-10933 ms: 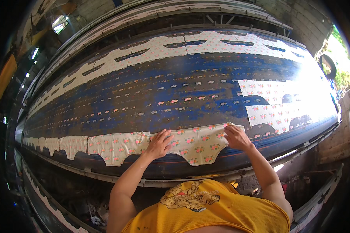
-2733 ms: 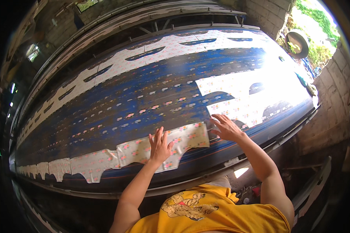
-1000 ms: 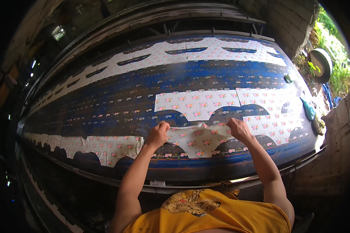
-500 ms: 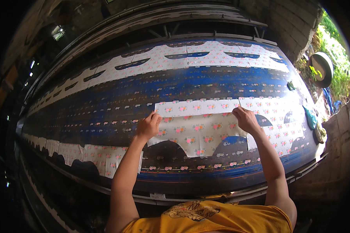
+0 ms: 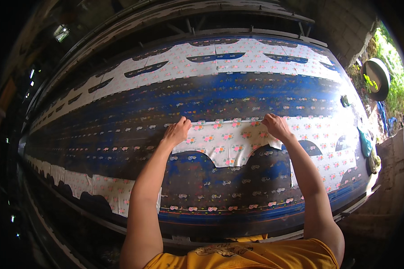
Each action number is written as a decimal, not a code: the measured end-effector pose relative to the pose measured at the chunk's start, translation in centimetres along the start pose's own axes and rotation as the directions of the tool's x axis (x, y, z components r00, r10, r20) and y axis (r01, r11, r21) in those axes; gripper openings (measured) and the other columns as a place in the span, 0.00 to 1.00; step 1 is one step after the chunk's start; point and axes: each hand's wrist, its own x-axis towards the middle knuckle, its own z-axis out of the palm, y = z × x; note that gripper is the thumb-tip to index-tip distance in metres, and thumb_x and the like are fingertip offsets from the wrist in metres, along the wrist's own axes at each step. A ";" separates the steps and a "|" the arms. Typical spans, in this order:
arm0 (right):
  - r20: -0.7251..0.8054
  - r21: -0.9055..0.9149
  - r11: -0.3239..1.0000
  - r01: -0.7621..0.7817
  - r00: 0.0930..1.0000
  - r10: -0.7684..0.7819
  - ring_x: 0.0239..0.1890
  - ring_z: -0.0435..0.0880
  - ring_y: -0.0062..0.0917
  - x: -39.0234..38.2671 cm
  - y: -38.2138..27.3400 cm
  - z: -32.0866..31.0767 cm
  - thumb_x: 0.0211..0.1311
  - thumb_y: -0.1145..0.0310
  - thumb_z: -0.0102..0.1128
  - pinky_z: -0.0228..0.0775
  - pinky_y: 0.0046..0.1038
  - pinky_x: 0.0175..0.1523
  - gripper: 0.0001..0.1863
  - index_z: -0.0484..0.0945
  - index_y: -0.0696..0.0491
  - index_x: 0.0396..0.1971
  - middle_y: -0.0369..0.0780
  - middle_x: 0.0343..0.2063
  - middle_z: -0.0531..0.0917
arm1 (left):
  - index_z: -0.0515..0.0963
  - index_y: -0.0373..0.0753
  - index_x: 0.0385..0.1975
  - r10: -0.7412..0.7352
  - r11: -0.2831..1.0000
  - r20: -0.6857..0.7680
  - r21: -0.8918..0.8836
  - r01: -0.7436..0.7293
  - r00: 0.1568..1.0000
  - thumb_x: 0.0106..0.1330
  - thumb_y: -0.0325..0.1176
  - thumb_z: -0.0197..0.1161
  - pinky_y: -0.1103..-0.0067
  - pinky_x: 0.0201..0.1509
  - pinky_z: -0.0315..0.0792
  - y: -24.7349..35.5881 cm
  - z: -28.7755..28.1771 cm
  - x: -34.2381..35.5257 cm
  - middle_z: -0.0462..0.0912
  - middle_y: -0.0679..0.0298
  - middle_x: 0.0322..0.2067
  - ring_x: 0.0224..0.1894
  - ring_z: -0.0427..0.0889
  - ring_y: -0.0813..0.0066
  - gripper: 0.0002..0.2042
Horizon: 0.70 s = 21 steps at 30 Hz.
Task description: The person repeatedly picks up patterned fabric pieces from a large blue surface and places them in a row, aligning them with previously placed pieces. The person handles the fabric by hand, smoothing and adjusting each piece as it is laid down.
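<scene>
My left hand [image 5: 178, 130] pinches the far left corner of a white floral fabric piece [image 5: 226, 139]. My right hand [image 5: 277, 127] has its fingers closed on the far edge near the right corner. Between them the far edge runs nearly straight, while the near edge has two curved cut-outs and a middle tab. Beneath the fabric is a long, blue and dark, print-stained table [image 5: 220, 188]. Right beside my right hand, another floral piece [image 5: 325, 134] lies flat on the table.
A row of floral cut pieces [image 5: 184, 60] runs along the table's far side. More pieces [image 5: 112, 190] lie along the near left edge. A teal cloth or bag [image 5: 365, 142] hangs by the right end, below a round dark-rimmed object [image 5: 375, 80]. A rail [image 5: 296, 234] borders the near side.
Both hands have moved away from me with the fabric piece. Its far edge now covers the floral strip that showed beyond it, and more bare table shows on the near side.
</scene>
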 end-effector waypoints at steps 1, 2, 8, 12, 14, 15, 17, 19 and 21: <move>0.031 -0.017 0.999 -0.034 0.999 0.035 0.35 0.85 0.46 -0.1 0.1 0.2 0.69 0.60 0.61 0.76 0.45 0.38 0.11 0.78 0.53 0.37 0.44 0.36 0.84 | 0.72 0.40 0.37 -0.005 1.000 0.003 0.019 0.005 1.000 0.73 0.36 0.58 0.54 0.35 0.75 0.0 0.1 0.1 0.75 0.57 0.38 0.35 0.83 0.46 0.07; 0.023 -0.009 0.999 -0.041 0.999 0.042 0.36 0.85 0.45 0.1 0.1 0.2 0.68 0.60 0.61 0.76 0.44 0.39 0.11 0.78 0.53 0.37 0.44 0.36 0.84 | 0.72 0.40 0.37 -0.011 0.999 0.001 0.040 0.011 1.000 0.73 0.36 0.58 0.54 0.35 0.75 -0.1 0.1 0.2 0.75 0.57 0.38 0.35 0.83 0.46 0.07; -0.018 0.045 0.996 -0.079 0.997 0.080 0.39 0.84 0.44 0.2 0.1 0.3 0.65 0.62 0.64 0.76 0.43 0.42 0.10 0.81 0.53 0.39 0.44 0.37 0.83 | 0.74 0.40 0.37 -0.029 0.998 -0.014 0.054 0.030 0.999 0.73 0.38 0.60 0.57 0.38 0.76 0.4 -0.4 0.6 0.74 0.59 0.38 0.37 0.82 0.51 0.08; -0.033 0.053 0.995 -0.084 0.996 0.086 0.39 0.83 0.44 0.5 0.4 0.6 0.62 0.65 0.65 0.75 0.43 0.41 0.09 0.80 0.55 0.36 0.43 0.35 0.80 | 0.76 0.41 0.34 -0.022 0.994 -0.188 -0.106 0.002 0.982 0.69 0.34 0.64 0.63 0.47 0.72 -1.1 1.4 0.8 0.74 0.62 0.39 0.43 0.78 0.57 0.06; -0.006 0.026 0.995 -0.097 0.995 0.097 0.41 0.82 0.43 0.6 0.1 0.6 0.62 0.67 0.65 0.74 0.42 0.43 0.08 0.79 0.56 0.34 0.43 0.35 0.80 | 0.77 0.40 0.33 -0.077 0.990 -0.194 -0.134 0.051 0.978 0.67 0.31 0.65 0.65 0.51 0.70 -1.2 2.0 0.9 0.74 0.63 0.39 0.44 0.77 0.58 0.04; 0.027 -0.001 0.994 -0.106 0.994 0.106 0.42 0.82 0.42 0.7 -0.1 0.5 0.62 0.67 0.64 0.73 0.42 0.45 0.08 0.79 0.55 0.34 0.43 0.35 0.80 | 0.76 0.39 0.33 -0.069 0.993 -0.199 -0.113 0.047 0.978 0.67 0.29 0.64 0.65 0.51 0.69 -1.1 2.0 1.0 0.75 0.62 0.39 0.44 0.77 0.57 0.03; 0.023 -0.052 0.997 -0.056 0.998 0.058 0.44 0.81 0.41 0.7 -0.4 0.4 0.63 0.67 0.63 0.71 0.42 0.48 0.07 0.78 0.55 0.35 0.43 0.35 0.79 | 0.76 0.38 0.33 -0.048 0.997 -0.208 -0.073 0.034 0.977 0.66 0.26 0.62 0.64 0.51 0.69 -0.9 2.3 1.3 0.77 0.61 0.38 0.43 0.77 0.56 0.02; -0.044 -0.104 0.993 0.059 0.997 -0.064 0.44 0.80 0.40 0.6 -0.6 0.4 0.65 0.68 0.60 0.68 0.42 0.51 0.07 0.76 0.55 0.35 0.43 0.34 0.78 | 0.75 0.37 0.35 -0.085 0.990 -0.133 -0.127 0.068 0.988 0.66 0.24 0.60 0.62 0.50 0.70 -1.4 2.5 1.2 0.78 0.58 0.36 0.44 0.79 0.54 0.02; 0.002 -0.067 0.997 0.044 0.999 -0.043 0.42 0.80 0.41 0.0 -0.3 0.3 0.67 0.68 0.58 0.66 0.43 0.52 0.07 0.74 0.55 0.38 0.44 0.35 0.77 | 0.74 0.36 0.37 -0.107 0.978 -0.056 -0.186 0.095 0.993 0.66 0.23 0.57 0.61 0.48 0.72 -1.0 1.8 1.4 0.80 0.56 0.35 0.45 0.81 0.51 0.03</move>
